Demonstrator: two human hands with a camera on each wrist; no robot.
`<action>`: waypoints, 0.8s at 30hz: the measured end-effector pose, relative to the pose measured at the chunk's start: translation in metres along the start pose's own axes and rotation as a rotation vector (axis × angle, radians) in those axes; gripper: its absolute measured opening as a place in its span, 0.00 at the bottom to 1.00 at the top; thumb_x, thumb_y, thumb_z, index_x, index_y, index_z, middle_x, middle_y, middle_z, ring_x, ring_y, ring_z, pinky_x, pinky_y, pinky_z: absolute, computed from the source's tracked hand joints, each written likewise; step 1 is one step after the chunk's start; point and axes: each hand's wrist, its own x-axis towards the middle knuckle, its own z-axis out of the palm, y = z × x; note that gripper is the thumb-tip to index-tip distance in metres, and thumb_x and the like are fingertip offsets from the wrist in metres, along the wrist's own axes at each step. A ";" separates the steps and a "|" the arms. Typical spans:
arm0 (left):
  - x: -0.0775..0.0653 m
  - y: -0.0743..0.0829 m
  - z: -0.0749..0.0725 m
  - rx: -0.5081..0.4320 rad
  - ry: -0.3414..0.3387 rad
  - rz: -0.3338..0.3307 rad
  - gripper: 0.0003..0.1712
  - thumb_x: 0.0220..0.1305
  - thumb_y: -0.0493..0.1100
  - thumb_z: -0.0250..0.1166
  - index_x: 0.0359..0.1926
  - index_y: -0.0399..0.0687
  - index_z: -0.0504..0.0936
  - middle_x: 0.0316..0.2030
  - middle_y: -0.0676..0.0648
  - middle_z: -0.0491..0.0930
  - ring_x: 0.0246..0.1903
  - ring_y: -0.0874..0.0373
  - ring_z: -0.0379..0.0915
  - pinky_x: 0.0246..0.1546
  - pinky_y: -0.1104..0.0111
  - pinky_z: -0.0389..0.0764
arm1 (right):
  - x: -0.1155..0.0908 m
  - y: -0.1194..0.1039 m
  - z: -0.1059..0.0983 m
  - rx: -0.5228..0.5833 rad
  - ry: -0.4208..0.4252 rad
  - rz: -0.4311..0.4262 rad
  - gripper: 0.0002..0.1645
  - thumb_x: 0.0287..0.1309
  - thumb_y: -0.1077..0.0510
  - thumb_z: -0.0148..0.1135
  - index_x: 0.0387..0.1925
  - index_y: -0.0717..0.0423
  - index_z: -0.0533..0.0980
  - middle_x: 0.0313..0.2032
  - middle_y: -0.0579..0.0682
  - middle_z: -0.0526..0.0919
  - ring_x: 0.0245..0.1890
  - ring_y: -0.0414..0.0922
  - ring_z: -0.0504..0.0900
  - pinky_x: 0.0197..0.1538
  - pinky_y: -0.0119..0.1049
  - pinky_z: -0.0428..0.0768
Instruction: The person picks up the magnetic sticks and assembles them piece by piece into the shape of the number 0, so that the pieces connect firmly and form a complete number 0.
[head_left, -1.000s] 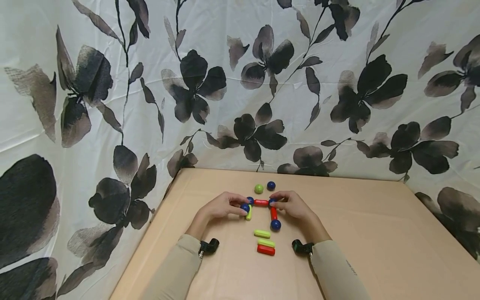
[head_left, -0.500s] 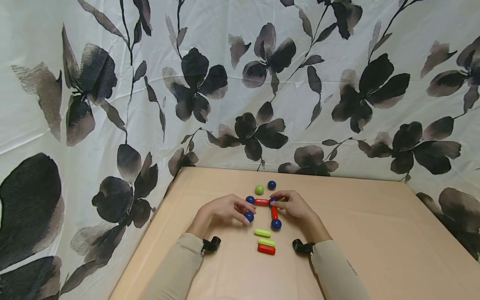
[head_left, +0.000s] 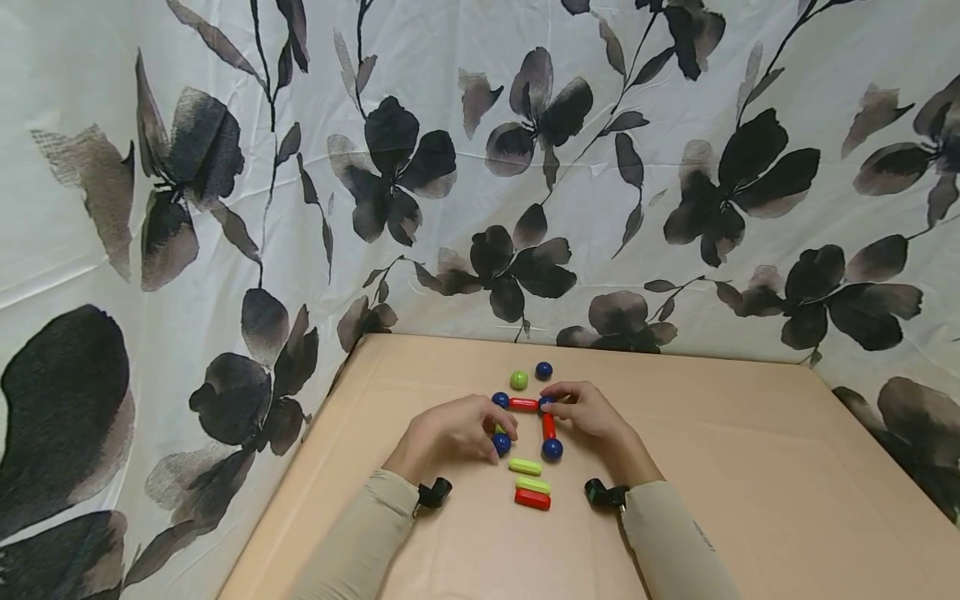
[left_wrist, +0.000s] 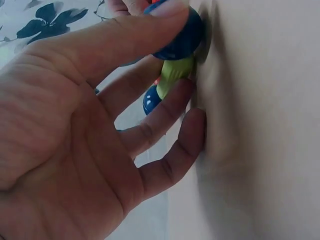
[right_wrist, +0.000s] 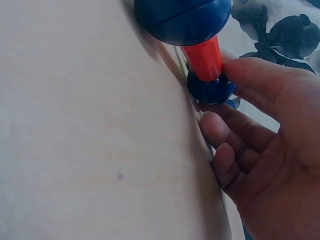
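A joined set of blue balls and rods lies on the tabletop in the head view. My left hand [head_left: 457,429] pinches the near-left blue ball [head_left: 501,443]; its thumb lies on that ball in the left wrist view. A light-green rod [left_wrist: 175,72] runs from it toward the far-left blue ball [head_left: 500,401], partly behind the fingers. With thumb and fingers my right hand [head_left: 588,410] pinches the far-right corner blue ball [right_wrist: 210,90]. A red rod [head_left: 523,405] joins the two far balls. Another red rod [head_left: 549,427] leads from the corner to a near-right blue ball [head_left: 552,450].
Beyond the hands lie a loose green ball [head_left: 518,380] and a loose blue ball [head_left: 543,371]. Closer to the person are two light-green rods, one [head_left: 525,467] above the other [head_left: 532,483], and a red rod [head_left: 532,498]. A floral cloth [head_left: 450,208] hangs behind the table [head_left: 750,500].
My left hand and its blue ball have shifted nearer the person and slightly right; the fingers loosened, then closed about the ball again. My right hand has stayed at the corner ball.
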 end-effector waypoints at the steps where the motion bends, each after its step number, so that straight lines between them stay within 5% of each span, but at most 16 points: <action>1: 0.000 0.001 0.001 0.008 -0.001 -0.002 0.20 0.53 0.38 0.82 0.46 0.63 0.91 0.59 0.59 0.83 0.54 0.59 0.78 0.59 0.66 0.79 | 0.000 0.000 0.000 -0.001 -0.001 0.003 0.20 0.66 0.54 0.71 0.56 0.58 0.84 0.43 0.52 0.86 0.37 0.49 0.75 0.35 0.33 0.77; 8: 0.000 0.007 0.002 0.007 -0.004 -0.013 0.17 0.53 0.41 0.83 0.43 0.61 0.88 0.43 0.58 0.83 0.44 0.56 0.76 0.49 0.67 0.79 | -0.001 -0.002 -0.001 0.001 -0.003 0.002 0.21 0.66 0.54 0.71 0.56 0.58 0.84 0.44 0.52 0.86 0.37 0.49 0.75 0.35 0.33 0.77; 24: 0.000 0.009 0.001 -0.001 0.032 -0.018 0.18 0.50 0.41 0.84 0.41 0.56 0.88 0.40 0.51 0.82 0.38 0.57 0.74 0.41 0.68 0.77 | 0.000 -0.001 0.000 0.010 0.003 -0.011 0.20 0.65 0.55 0.71 0.56 0.58 0.84 0.45 0.53 0.86 0.37 0.50 0.76 0.35 0.33 0.77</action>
